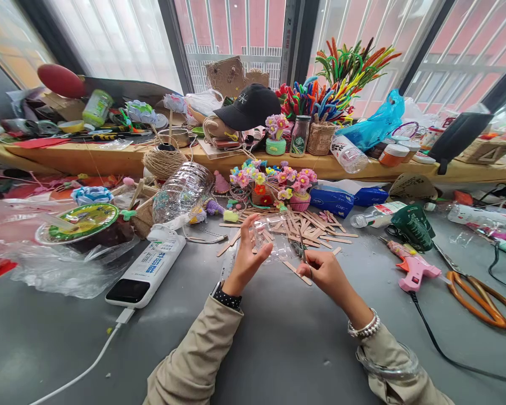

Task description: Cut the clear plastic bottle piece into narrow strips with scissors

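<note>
In the middle of the view my left hand [249, 254] grips a clear plastic bottle piece [276, 237] by its left side, thumb in front and fingers behind. My right hand [325, 274] is closed around the handles of small scissors [300, 245]. The scissor blades point up and away, at the right edge of the clear plastic; whether they are parted I cannot make out. Behind and beneath the plastic lies a loose pile of wooden craft sticks [316, 228]. A clear ruler-like strip [229, 260] lies on the table by my left wrist.
A white power bank [148, 273] with a cable lies at left, near a lidded tub [82, 222] in plastic wrap. At right are a pink glue gun [414, 269] with a black cord and large orange-handled scissors [483, 298]. Crafts crowd the wooden ledge [236, 163] behind.
</note>
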